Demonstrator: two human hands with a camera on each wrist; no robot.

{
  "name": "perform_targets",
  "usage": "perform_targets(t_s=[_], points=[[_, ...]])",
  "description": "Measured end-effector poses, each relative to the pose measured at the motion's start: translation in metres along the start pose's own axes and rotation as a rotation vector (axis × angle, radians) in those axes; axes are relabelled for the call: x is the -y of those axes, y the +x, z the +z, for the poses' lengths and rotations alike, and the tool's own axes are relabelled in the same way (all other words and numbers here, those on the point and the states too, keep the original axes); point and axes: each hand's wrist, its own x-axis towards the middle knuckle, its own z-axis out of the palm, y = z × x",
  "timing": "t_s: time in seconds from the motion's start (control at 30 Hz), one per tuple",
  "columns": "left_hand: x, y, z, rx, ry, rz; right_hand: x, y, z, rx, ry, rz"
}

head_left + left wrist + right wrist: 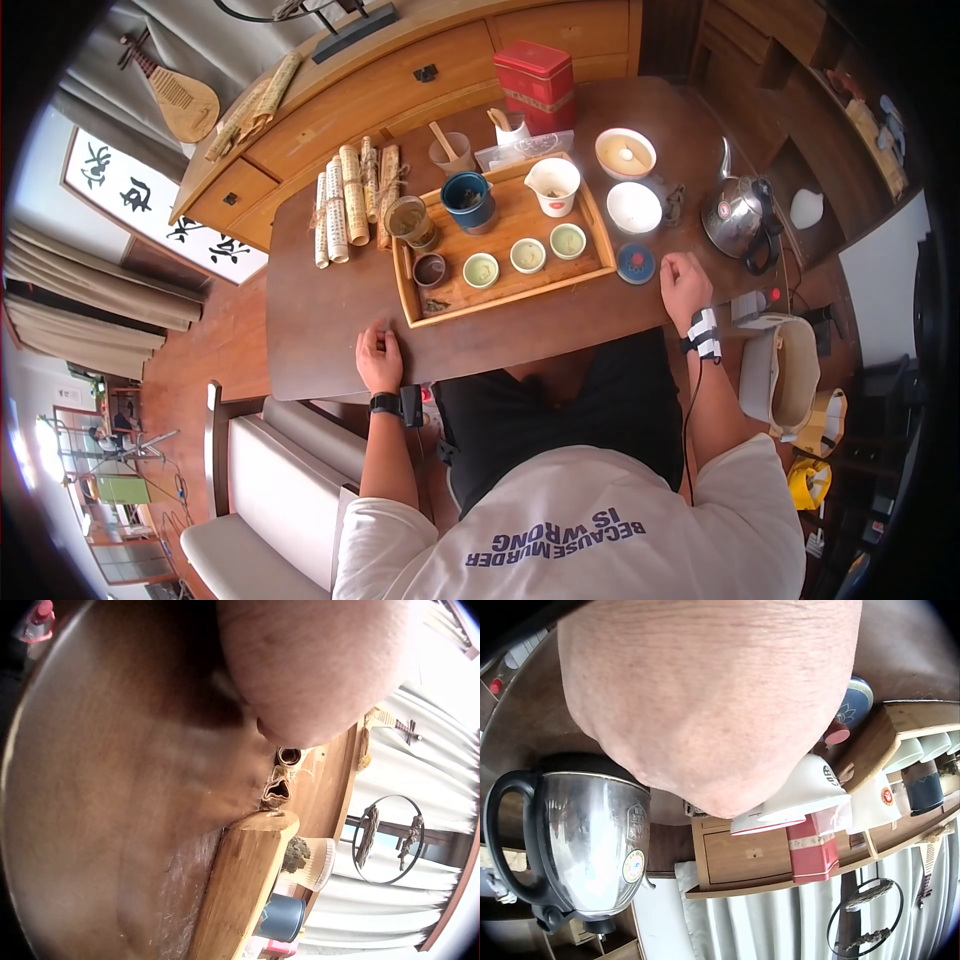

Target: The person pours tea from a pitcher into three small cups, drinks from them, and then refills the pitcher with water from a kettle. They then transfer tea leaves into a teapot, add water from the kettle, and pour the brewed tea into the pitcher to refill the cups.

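My left hand point(378, 358) rests on the brown table near its front edge, fingers loosely curled around nothing. It lies left of the wooden tray point(510, 298). At the tray's right, my right hand point(686, 290) rests on the table, also relaxed and holding nothing. Nearest to it are a blue lid point(636, 272) with a red knob and a steel kettle point(592, 840) with a black handle. On the tray stand several pale green cups point(481, 271), a small dark cup point(430, 270), a glass of leaves point(410, 225), a teal cup point(468, 205) and a white pitcher point(553, 190).
A white bowl point(634, 208) and a second bowl point(626, 150) stand right of the tray. Tied paper scrolls point(350, 195) lie at its left. Behind it are a red tin point(535, 85) and a cup with a wooden stick point(452, 155). A bin point(778, 375) stands right of the person.
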Motion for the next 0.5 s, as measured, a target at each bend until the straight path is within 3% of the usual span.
perform_targets(t_s=[0.1,0.4,0.5], points=[[0.0022,0.0001,0.0017,-0.046,0.030,0.095,-0.0004,0.0000,0.0005,-0.004,0.000,-0.005],[0.0015,-0.0002,0.0009,-0.022,0.017,0.050,-0.0012,-0.0001,0.0016,0.008,-0.008,0.009],[0.0060,0.0009,0.0028,-0.044,0.052,0.112,-0.0019,0.0005,0.0019,0.006,-0.009,0.001]])
